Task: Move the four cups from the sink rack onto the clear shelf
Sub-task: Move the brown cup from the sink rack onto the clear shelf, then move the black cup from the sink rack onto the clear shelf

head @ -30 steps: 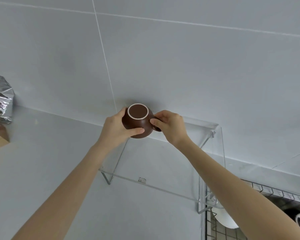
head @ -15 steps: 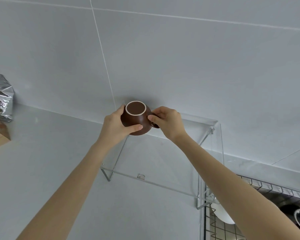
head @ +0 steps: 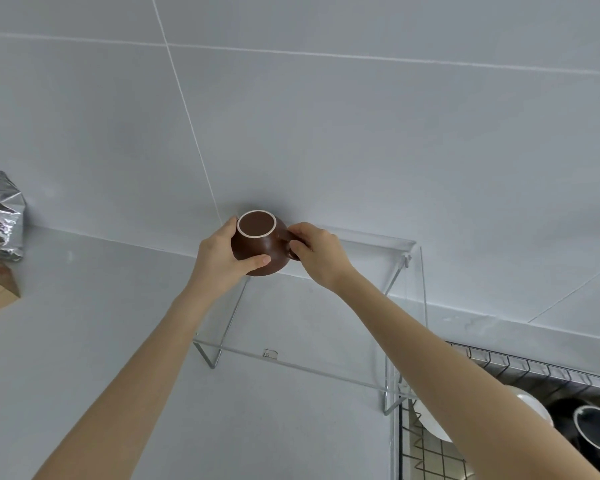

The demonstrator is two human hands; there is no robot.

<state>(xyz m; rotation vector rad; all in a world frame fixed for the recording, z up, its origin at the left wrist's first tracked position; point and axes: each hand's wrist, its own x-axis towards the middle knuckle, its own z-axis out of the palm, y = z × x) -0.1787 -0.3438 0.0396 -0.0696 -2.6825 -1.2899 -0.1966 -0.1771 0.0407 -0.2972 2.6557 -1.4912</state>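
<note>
So the brown cup has been nudged a touch further back toward the wall since a second ago; looks like it's being set down upside down at the clear shelf's back left corner. It's cradled by the left hand, thumb across the front, and pinched at the handle by the right hand. More cups are waiting in the sink rack.

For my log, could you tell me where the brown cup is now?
Centre of the head view: the upside-down brown ceramic cup sits between both hands at the clear acrylic shelf's back-left corner, near the wall.
</note>
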